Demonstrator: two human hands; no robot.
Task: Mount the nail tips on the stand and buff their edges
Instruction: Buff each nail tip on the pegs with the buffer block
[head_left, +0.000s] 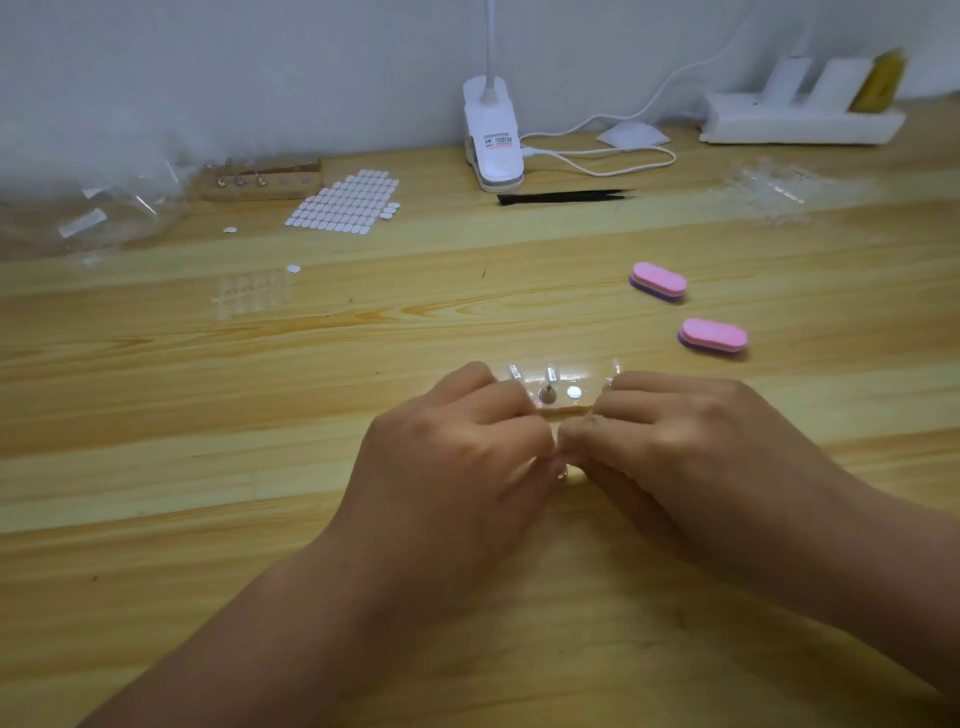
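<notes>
Head view, reading from the left: a clear tray of nail tips (252, 296) lies on the tabletop (156, 467) at ten o'clock from the hands, well apart from them, with a sheet of white adhesive tabs (345, 200) beyond it. The left hand (457, 441) has its fingers curled. Its grip meets that of the right hand at a small pale piece (569, 470), pinched between both sets of fingertips; whether this is a nail tip or a peg I cannot tell. Just beyond the knuckles, at twelve o'clock, sits the wooden stand (558, 402), with two clear nail tips (550, 373) upright on it and one white tab (573, 392) bare. The right hand (691, 431) is curled likewise. Two pink buffers (712, 336) lie at two o'clock. The risks, as I judge them: so small a piece could slip from the pinch and skitter off, a tip could seat crooked on its tab, and either set of knuckles, being so near, could knock the mounted tips askew.
</notes>
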